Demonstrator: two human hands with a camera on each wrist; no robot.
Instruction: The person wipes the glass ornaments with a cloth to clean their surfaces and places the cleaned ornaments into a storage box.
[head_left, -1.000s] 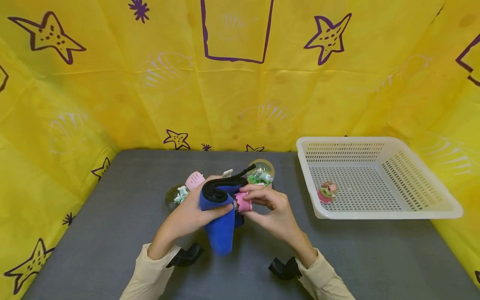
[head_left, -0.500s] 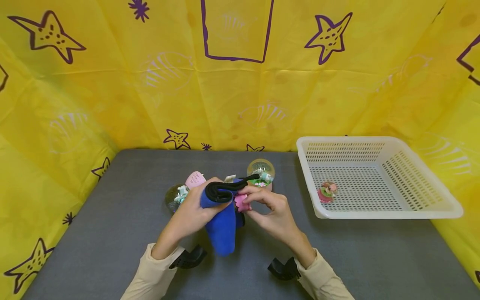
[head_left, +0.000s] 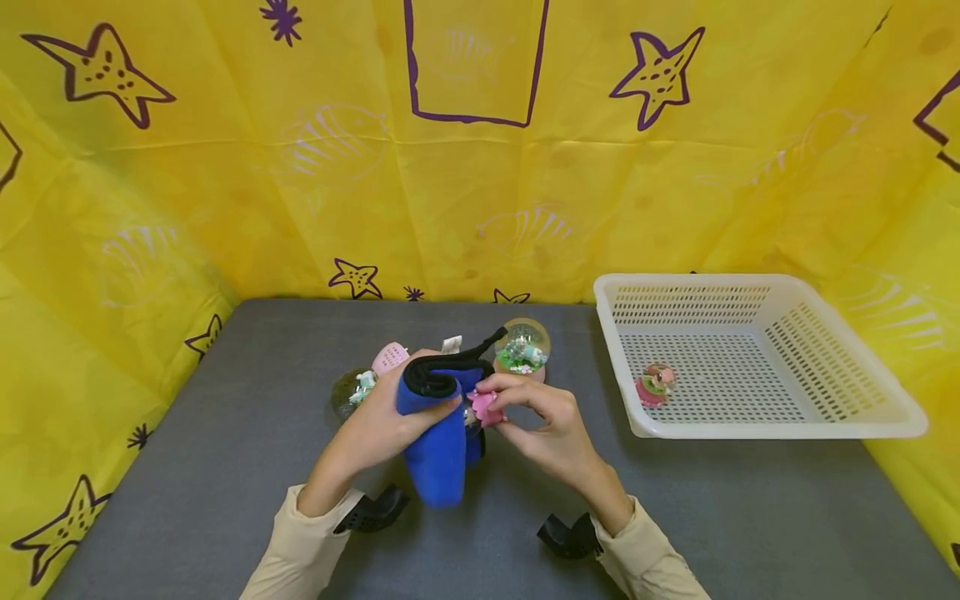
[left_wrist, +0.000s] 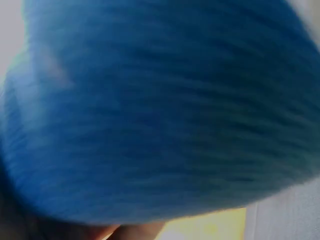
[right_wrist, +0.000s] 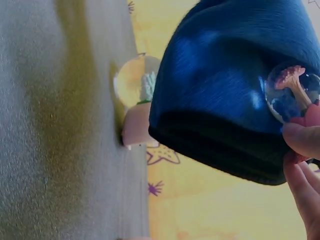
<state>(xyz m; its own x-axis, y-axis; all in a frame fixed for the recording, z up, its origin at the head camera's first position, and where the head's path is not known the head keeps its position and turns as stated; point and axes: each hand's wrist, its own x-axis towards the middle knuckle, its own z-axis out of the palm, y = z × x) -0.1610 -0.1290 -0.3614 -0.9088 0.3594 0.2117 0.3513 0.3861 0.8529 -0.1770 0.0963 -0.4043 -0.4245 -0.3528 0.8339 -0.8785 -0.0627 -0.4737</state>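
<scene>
A blue cloth (head_left: pixel 437 454) with black edging is bunched in my left hand (head_left: pixel 382 417), thumb on the near side. Its folds fill most of the left wrist view. My right hand (head_left: pixel 551 421) pinches the scalloped pink base (head_left: pixel 488 408) of a small snow globe between thumb and fingers. The clear ball (right_wrist: pixel 287 95) of that globe lies against the cloth in the right wrist view, with a pink-topped figure inside. Part of the globe is hidden by cloth and fingers in the head view.
Behind the cloth stands a larger snow globe (head_left: pixel 522 346). Left of my left hand another globe (head_left: pixel 351 395) lies tipped, beside a pink lettered piece (head_left: pixel 390 358). At right, a white plastic basket (head_left: pixel 765 430) holds a small pink-based globe (head_left: pixel 655 385). A yellow patterned curtain (head_left: pixel 465 183) hangs behind.
The pink base has turned and tilted in my right fingers. My left hand and the cloth have shifted slightly, first right, then back left. Things on the table and in the basket stay put.
</scene>
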